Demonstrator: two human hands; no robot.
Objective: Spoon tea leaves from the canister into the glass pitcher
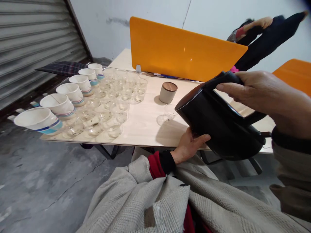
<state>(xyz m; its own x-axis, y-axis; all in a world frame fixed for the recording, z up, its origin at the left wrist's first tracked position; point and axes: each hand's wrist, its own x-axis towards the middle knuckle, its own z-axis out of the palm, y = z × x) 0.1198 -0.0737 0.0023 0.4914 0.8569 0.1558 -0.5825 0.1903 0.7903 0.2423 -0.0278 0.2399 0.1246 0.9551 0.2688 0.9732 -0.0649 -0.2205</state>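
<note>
My right hand (262, 94) is closed around the handle of a black kettle (213, 123), which it holds tilted over the table's front edge. My left hand (190, 144) is at the kettle's lower front, its thumb stretched across the dark body; the other fingers are mostly hidden, so I cannot tell whether they grip anything. Just left of the kettle's rim stands a small clear cup (170, 110). Behind that cup is a pale canister (168, 94) with a brown wooden lid. I cannot make out any stream of water from the kettle.
Several clear cups (114, 128) with pale liquid and dark bits stand in rows on the table (143, 129). Along its left edge is a line of white paper cups (70, 92). An orange divider (184, 48) rises at the back, with another person (262, 38) beyond it.
</note>
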